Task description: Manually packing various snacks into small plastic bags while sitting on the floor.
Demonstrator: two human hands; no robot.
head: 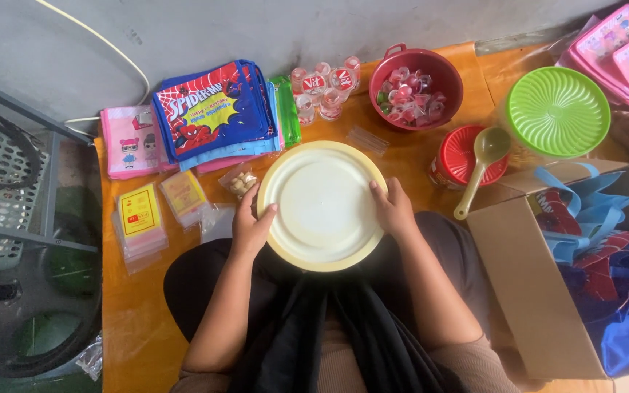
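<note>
Head view shows left hand [250, 227] and right hand [394, 211] closed on lid [322, 205] edges; tilting may knock cups [325, 87] behind it.

Brown cardboard box [525, 284] far right; flat yellow-labelled packets [140, 218] left

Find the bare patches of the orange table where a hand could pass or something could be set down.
Bare table lies below the yellow packets, beside the left hand. A narrower strip runs between the cream lid and red jar. The back edge is crowded: bags, jelly cups, red bowl.
</note>
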